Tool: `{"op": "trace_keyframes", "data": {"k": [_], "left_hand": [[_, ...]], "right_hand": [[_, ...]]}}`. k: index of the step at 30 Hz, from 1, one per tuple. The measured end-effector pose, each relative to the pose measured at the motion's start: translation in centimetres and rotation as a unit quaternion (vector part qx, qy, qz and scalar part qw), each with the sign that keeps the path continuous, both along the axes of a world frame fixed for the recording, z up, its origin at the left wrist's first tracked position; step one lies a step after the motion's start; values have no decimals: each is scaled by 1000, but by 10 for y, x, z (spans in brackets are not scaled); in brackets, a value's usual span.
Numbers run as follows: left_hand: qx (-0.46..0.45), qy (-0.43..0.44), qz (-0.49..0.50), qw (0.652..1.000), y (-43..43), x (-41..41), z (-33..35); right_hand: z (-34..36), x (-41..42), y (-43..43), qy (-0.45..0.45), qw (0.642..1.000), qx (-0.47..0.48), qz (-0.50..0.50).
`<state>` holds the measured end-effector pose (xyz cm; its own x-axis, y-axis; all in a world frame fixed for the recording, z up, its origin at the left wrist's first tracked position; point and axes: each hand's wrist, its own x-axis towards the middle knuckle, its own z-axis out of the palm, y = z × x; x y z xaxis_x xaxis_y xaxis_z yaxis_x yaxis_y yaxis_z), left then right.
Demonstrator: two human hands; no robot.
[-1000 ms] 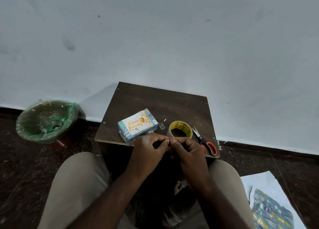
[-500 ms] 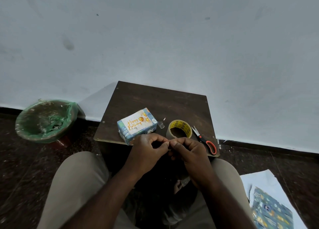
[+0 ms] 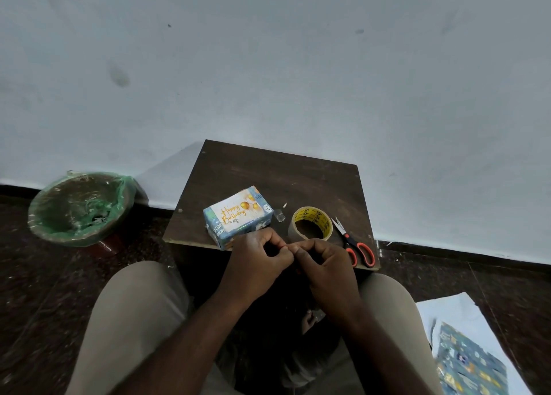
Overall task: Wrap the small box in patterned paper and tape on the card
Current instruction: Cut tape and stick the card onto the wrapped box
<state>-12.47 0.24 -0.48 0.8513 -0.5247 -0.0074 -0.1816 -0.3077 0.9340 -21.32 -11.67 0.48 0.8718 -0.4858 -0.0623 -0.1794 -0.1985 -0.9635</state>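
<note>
Though dim, hands (image 3: 255, 265) (image 3: 329, 271) seemingly fingertip-to-fingertip.

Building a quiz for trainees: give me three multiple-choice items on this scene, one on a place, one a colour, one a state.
1. Where is the tape roll? A atop the box; B left of the box; C between box and scissors.
2. Scissors' handle colour? A orange-red; B blue; C black.
3. The box is: A bare; B wrapped, card on top; C torn open.
Key: C, it lies between them; A, both loops show orange-red; B, patterned paper covers it under the card.
</note>
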Motion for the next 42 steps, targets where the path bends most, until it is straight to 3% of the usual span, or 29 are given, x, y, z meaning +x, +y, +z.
{"op": "trace_keyframes", "data": {"k": [6, 13, 20, 42], "left_hand": [[-19, 82, 22, 996, 0, 0, 4], [-79, 188, 16, 979, 0, 1, 9], [-142, 264, 1, 954, -1, 2, 11], [-216, 337, 24, 916, -9, -3, 7]], "right_hand": [[0, -1, 1, -5, 999, 38, 5], [-1, -3, 1, -45, 973, 225, 7], [0, -1, -1, -44, 940, 337, 16], [-4, 2, 4, -57, 917, 395, 1]]}}
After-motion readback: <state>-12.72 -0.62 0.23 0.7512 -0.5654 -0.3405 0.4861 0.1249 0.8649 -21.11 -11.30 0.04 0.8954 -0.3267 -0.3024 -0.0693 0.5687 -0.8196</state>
